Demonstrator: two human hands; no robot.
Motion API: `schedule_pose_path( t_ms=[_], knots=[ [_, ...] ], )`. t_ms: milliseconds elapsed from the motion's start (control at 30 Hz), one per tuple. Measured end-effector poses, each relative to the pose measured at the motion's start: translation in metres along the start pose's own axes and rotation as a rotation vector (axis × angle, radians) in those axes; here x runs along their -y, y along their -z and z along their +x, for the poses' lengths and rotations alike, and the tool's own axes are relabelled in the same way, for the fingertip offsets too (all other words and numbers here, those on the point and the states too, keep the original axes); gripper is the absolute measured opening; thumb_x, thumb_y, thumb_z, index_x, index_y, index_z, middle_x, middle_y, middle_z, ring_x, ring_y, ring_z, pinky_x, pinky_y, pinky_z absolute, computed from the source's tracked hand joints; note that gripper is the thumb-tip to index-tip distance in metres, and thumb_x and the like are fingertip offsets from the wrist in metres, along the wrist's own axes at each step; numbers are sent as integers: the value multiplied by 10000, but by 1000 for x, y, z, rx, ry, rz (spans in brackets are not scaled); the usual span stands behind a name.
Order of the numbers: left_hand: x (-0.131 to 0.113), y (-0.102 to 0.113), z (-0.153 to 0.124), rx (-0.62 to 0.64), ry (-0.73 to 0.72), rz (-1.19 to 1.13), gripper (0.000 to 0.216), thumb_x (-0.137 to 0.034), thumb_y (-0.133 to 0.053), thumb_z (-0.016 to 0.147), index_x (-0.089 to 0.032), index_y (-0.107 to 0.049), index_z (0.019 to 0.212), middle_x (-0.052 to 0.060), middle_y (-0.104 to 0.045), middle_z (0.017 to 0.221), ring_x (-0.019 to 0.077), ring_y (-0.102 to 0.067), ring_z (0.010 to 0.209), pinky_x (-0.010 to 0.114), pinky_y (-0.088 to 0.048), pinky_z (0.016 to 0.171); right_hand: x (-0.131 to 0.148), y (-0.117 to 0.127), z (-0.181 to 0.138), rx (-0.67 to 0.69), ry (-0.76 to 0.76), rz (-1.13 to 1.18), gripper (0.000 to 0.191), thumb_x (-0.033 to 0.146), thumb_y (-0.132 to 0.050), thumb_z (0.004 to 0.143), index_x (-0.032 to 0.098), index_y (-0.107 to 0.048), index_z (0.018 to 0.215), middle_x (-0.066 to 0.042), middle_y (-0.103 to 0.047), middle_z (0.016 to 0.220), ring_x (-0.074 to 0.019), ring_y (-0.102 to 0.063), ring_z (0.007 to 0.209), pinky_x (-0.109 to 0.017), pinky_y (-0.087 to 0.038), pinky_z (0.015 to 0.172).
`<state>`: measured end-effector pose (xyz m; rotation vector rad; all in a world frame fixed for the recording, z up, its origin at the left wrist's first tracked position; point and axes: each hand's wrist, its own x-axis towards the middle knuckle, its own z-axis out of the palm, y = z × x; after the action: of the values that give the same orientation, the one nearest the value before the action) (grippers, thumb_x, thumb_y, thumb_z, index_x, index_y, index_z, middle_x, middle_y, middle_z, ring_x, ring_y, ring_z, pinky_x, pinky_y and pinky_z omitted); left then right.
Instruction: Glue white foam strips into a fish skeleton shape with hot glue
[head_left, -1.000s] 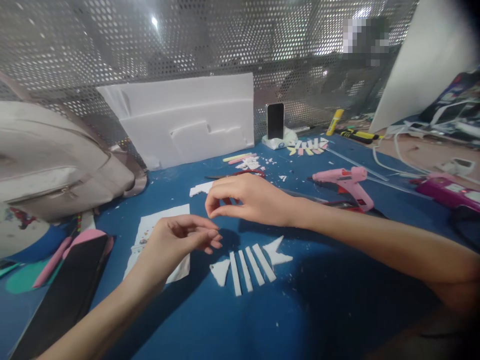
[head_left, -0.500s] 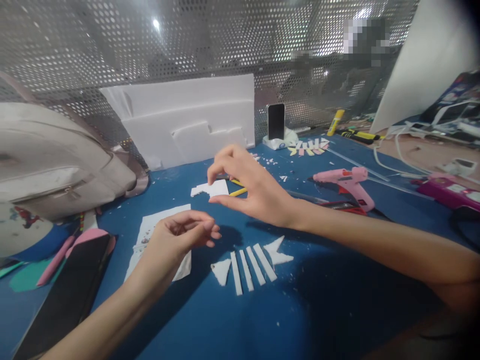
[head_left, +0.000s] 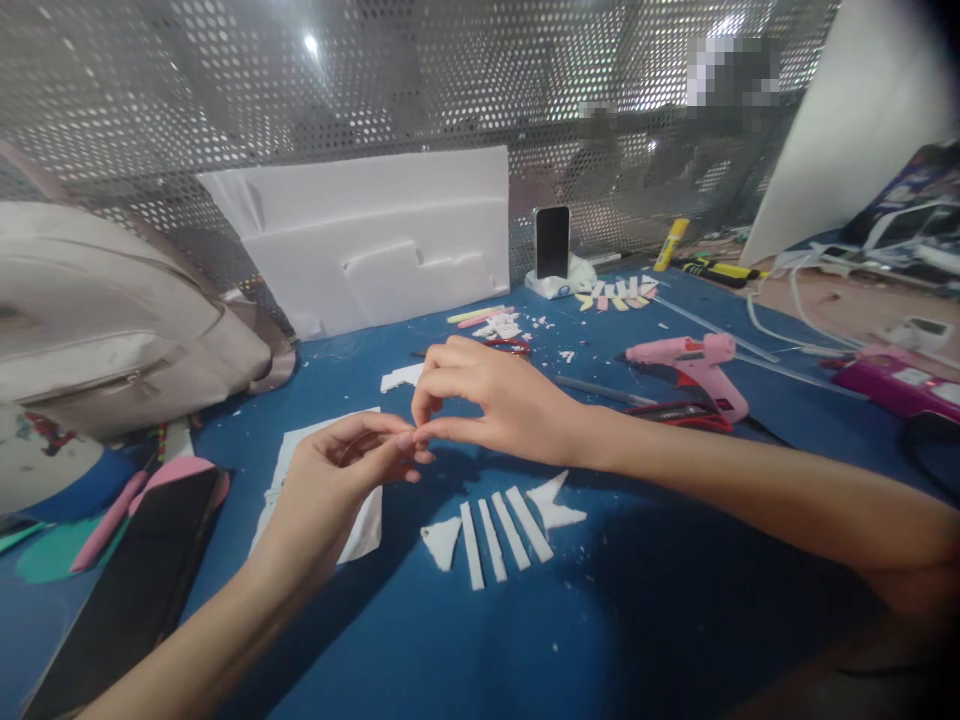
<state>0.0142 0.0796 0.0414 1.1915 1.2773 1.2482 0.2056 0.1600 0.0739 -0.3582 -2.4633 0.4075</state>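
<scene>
My left hand (head_left: 341, 475) is closed in a pinch above a white paper sheet (head_left: 365, 532). The fingertips of my right hand (head_left: 499, 400) meet those of the left, also pinched. Anything between them is too small or hidden to make out. Just below, flat on the blue table, lies a fish-bone shape of white foam-like pieces: a triangular head (head_left: 442, 543), several narrow strips (head_left: 492, 540) and a forked tail (head_left: 556, 504). Partly behind my right hand is a cut white piece (head_left: 400, 378).
To the right lie a pink glue gun (head_left: 694, 362) and a purple power strip (head_left: 892, 385) with cables. A phone (head_left: 553, 243) stands at the back beside white boards (head_left: 360, 240). A backpack (head_left: 112, 330) and a dark slab (head_left: 142, 580) occupy the left. Scissors (head_left: 514, 347) lie behind my right hand.
My right hand has moved down and left, its finger and thumb closing to meet my left fingertips. Yellow sticks seen beside it before are no longer visible there. The fish-bone pieces lie unchanged.
</scene>
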Motion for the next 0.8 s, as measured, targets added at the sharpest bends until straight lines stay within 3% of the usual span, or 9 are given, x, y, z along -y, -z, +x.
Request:
schedule_pose_path(
  t_ms=[400,633,800],
  knots=[
    [-4,-1,-4,-182,-97,59,147,-294,-825,700,-200,-727,754,-14,-699,692,74,-613,580,140,-520,567,7,-4,-2,-54,33,-103,135,269,-577,939,151,-624,893,-22,-535,898,-123,-477,859,-234,-345,707],
    [-7,-2,-5,-189,-50,-1,163,-290,-839,669,-200,-719,735,-11,-697,682,82,-607,603,141,-504,550,6,-7,-3,-88,74,-204,192,294,-534,960,142,-626,886,-31,-552,895,-126,-461,820,-248,-343,703],
    [-9,-2,-8,-177,-19,-39,189,-314,-839,664,-191,-706,720,15,-705,699,102,-617,642,143,-482,530,6,-10,-4,-76,17,-152,144,264,-554,942,149,-617,883,-33,-562,913,-134,-501,880,-240,-356,715]
  ],
)
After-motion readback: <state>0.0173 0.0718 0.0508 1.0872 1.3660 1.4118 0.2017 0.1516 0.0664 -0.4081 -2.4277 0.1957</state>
